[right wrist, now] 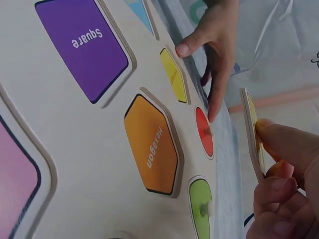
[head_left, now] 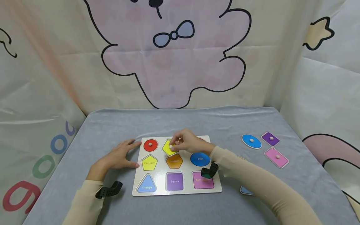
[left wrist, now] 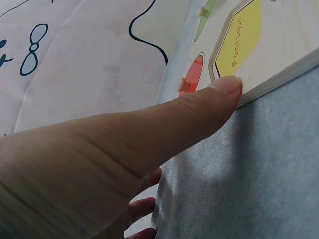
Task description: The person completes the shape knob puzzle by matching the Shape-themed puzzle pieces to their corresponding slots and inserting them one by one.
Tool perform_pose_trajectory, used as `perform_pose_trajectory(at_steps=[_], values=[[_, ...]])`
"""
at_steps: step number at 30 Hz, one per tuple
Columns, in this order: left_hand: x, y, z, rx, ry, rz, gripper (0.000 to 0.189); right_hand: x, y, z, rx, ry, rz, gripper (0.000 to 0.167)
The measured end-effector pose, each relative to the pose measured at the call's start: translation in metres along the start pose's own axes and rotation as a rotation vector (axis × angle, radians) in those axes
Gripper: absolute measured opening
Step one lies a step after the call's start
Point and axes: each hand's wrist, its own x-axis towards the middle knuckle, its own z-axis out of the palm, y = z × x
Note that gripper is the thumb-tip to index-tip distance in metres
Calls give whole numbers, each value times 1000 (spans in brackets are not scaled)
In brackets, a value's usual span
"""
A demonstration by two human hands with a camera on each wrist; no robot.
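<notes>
My right hand pinches the knob of a yellow pentagon puzzle piece, held over the top row of the white shape board. In the right wrist view the piece shows edge-on, raised off the board. Beneath it, a green knobbed piece sits in the board, mostly hidden in the head view. A red circle piece with a knob sits at top left. The pentagon recess and hexagon recess show printed names. My left hand is spread at the board's left edge, thumb touching it beside the pentagon recess.
Right of the board on the grey cloth lie a blue oval piece, a purple piece and a pink rectangle piece. My right sleeve partly covers another blue piece. A printed curtain stands behind the table.
</notes>
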Motion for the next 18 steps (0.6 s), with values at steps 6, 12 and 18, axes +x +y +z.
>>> perform_pose_trajectory(at_steps=[6, 12, 18], values=[[2, -1, -1, -2, -6, -2, 97, 4, 1, 5, 7, -7, 13, 12], [2, 0, -1, -2, -11, -3, 97, 8, -2, 11, 29, -9, 27, 11], [2, -1, 0, 2, -13, -2, 97, 13, -2, 22, 25, -27, 26, 9]])
